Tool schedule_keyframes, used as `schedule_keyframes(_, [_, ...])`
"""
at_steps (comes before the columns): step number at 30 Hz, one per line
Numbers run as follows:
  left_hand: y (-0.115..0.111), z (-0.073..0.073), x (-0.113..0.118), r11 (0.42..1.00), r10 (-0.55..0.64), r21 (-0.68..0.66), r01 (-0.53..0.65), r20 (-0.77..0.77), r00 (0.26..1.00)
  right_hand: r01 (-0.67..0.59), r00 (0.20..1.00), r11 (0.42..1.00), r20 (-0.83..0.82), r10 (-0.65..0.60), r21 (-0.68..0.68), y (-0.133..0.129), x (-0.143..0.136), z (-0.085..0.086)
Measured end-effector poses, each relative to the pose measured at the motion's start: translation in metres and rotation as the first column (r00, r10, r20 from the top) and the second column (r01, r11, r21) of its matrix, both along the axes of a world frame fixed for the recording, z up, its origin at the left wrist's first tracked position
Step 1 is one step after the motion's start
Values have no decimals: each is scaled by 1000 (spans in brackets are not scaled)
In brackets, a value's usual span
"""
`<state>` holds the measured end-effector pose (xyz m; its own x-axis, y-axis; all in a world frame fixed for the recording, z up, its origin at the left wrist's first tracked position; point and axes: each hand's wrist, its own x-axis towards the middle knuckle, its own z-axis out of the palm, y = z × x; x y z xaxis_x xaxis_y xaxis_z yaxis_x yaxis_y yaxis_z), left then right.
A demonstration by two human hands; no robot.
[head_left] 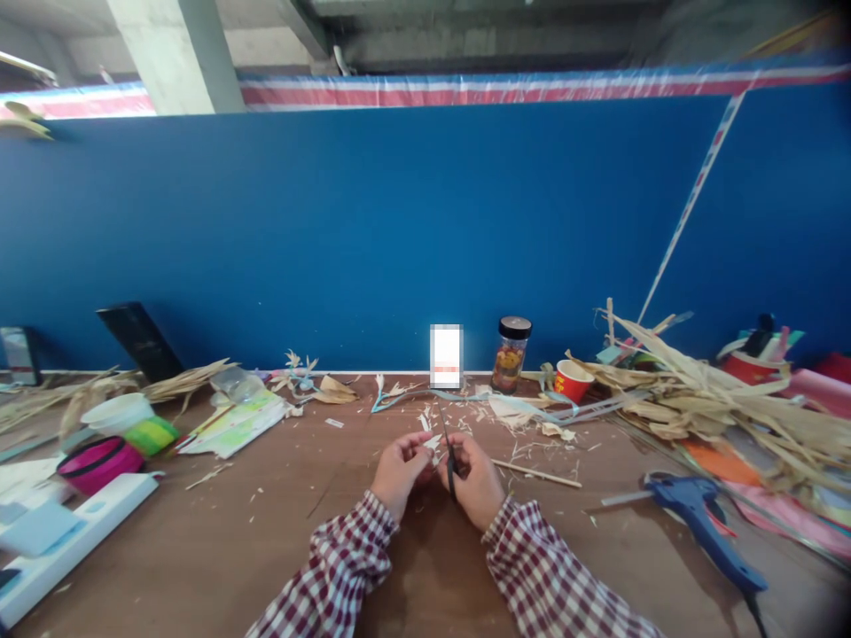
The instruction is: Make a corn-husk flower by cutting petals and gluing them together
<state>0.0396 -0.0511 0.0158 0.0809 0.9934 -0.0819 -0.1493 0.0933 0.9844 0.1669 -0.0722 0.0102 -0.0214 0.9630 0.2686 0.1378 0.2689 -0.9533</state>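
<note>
My left hand [402,471] is closed in a pinch on a small pale piece of husk [433,441], low over the middle of the table. Close beside it, my right hand [480,486] is wrapped round a pair of scissors [452,467] with dark handles. The blades point up and away, next to the pale piece; whether they touch it I cannot tell. Narrow pale scraps [458,412] lie scattered on the brown table [266,549] beyond my hands. A thin wooden stick [537,473] rests just right of my right hand.
At right lie a blue glue gun [708,527] and a heap of dry corn husks [705,403]. A dark-lidded jar [511,354] and a red paper cup [573,381] stand at the back. A white power strip [80,540] and a pink roll [99,465] are at left. A blue partition [332,230] closes the far side.
</note>
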Motion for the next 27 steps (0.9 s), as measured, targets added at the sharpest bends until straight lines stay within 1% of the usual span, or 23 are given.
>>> schedule_keyframes(2, [-4,-3,7,998,33,-61,-27,96,995,8,999,1000,-47,-9,-21,-2,-2,3])
schedule_keyframes(4, [-9,-5,11,995,46,-97,-30,177,983,20,996,999,-82,-23,-35,-2,-3,4])
schedule_keyframes(8, [-12,-5,10,988,78,-152,-38,263,962,36,997,998,-69,-40,-52,0,-2,1])
schedule_keyframes(10, [-10,-4,6,984,91,-172,-43,281,955,56,998,997,-11,-56,-57,1,-1,-1])
schedule_keyframes(12, [-6,-3,0,982,110,-178,-58,298,948,87,991,995,107,-81,-48,0,1,0])
schedule_keyframes(15, [1,-2,-10,980,142,-179,-86,328,934,102,938,995,333,-92,-14,-4,3,3])
schedule_keyframes(17, [5,-1,-16,978,157,-183,-97,348,924,93,900,996,427,-84,0,-7,3,6])
schedule_keyframes(21, [9,1,-24,977,165,-185,-101,372,914,41,866,999,499,-40,9,-11,1,9])
schedule_keyframes(27, [10,3,-25,975,175,-195,-109,363,915,17,866,1000,500,-19,9,-11,1,7])
